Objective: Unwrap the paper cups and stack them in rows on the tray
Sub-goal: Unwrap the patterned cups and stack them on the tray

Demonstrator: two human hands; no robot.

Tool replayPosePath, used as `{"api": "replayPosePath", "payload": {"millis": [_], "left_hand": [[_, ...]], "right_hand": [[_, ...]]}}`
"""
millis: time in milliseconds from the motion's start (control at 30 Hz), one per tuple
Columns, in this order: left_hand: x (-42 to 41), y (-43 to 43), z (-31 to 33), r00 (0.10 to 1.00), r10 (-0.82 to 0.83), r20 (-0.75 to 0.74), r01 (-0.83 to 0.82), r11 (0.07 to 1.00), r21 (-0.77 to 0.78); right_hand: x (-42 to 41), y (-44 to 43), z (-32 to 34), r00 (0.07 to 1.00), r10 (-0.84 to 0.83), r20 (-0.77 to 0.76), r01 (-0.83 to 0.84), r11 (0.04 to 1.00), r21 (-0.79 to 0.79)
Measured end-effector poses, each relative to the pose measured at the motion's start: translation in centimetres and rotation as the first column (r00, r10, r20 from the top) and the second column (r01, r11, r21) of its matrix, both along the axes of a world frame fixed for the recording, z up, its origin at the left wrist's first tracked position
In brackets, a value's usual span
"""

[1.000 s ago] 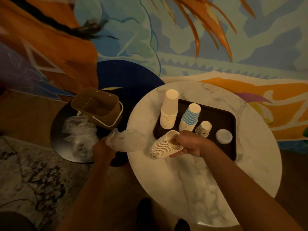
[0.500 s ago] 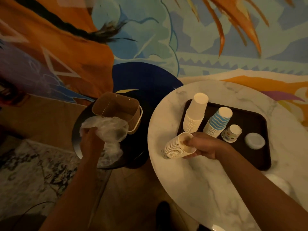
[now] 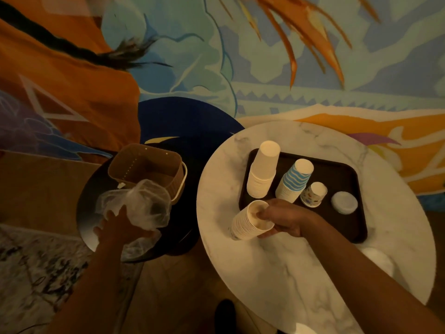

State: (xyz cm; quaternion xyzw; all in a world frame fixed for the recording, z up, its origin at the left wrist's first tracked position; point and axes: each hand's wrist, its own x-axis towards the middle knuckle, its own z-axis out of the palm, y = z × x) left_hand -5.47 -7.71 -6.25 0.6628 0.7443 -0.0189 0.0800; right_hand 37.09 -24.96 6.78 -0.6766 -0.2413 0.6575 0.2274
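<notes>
Three things are carried upside down on the dark tray (image 3: pixel 346 174): a tall stack of plain white cups (image 3: pixel 262 174), a blue-striped stack (image 3: pixel 295 180) beside it, and a small patterned cup (image 3: pixel 314 195). A white round lid (image 3: pixel 344 202) lies at the right. The tray is set on the round marble worktop (image 3: pixel 289 273). An open-topped brown basket (image 3: pixel 147 169) stands on the dark round side table (image 3: pixel 89 213).

Half a second ago the plastic wrapper (image 3: pixel 144 203) was bunched in the left grip (image 3: pixel 118 227). Now the fingers are spread almost straight and only rest against the loosened wrapper above the side table.

The unwrapped cup stack (image 3: pixel 245 225) is held on its side by the right grip (image 3: pixel 286 219), just off the tray's near left corner. The thumb is hooked into the open mouth and the fingers are curled beneath the rim.
</notes>
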Motion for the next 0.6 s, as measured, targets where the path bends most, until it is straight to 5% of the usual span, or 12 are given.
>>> {"api": "replayPosePath", "payload": {"millis": [33,100,267,433,600], "left_hand": [[0.7,-0.9,1.7,0.999,0.048,0.012,-0.046,0.983,-0.180],[3.1,-2.5,5.3,0.993,0.082,0.088,-0.056,0.962,-0.267],[8.4,-5.8,6.9,0.976,-0.177,0.130,0.178,0.984,-0.001],[17.1,-10.4,7.7,0.894,-0.405,0.193,0.413,0.911,-0.001],[25.1,-15.2,9.1,0.635,-0.462,0.619,0.598,0.802,-0.014]], "right_hand": [[0.1,0.0,0.0,1.000,-0.003,0.005,0.003,1.000,0.003],[0.3,0.1,0.2,1.000,-0.007,0.013,0.007,1.000,-0.002],[0.7,-0.1,0.5,1.000,0.004,0.022,-0.004,1.000,0.003],[1.1,-0.7,0.5,0.999,0.019,0.031,-0.019,1.000,0.012],[2.6,-1.9,0.3,0.999,0.029,0.034,-0.029,0.999,-0.015]]}}
